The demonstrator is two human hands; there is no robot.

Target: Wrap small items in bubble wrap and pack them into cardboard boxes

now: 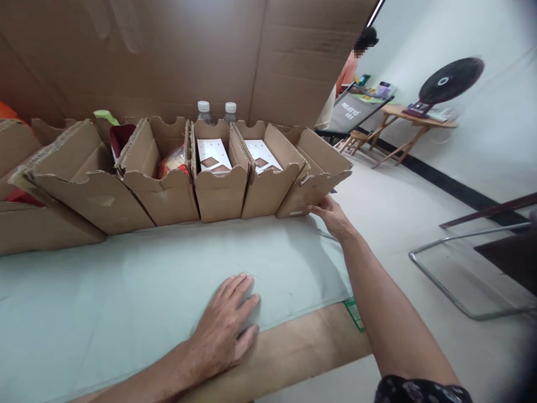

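My left hand (226,324) lies flat on the pale green cloth (126,302), its fingers slightly apart and nothing in it. At the far right end of the row, my right hand (330,215) grips the lower front corner of a cardboard bin (308,193). The thumb shows against the front face, while the other fingers are partly hidden at the side. This bin tilts a little away from its neighbour, and its visible inside shows bare cardboard. Beside it stands another cardboard bin (268,193) with a white box (262,155) inside.
More cardboard bins continue leftward, holding a second white box (213,155), a red-and-clear packet (174,162) and a dark red item (121,137). Two white-capped bottles (203,109) stand behind. A tall cardboard panel (188,61) backs the row. Rightward are a fan (444,84), wooden table (436,120) and a person (348,70).
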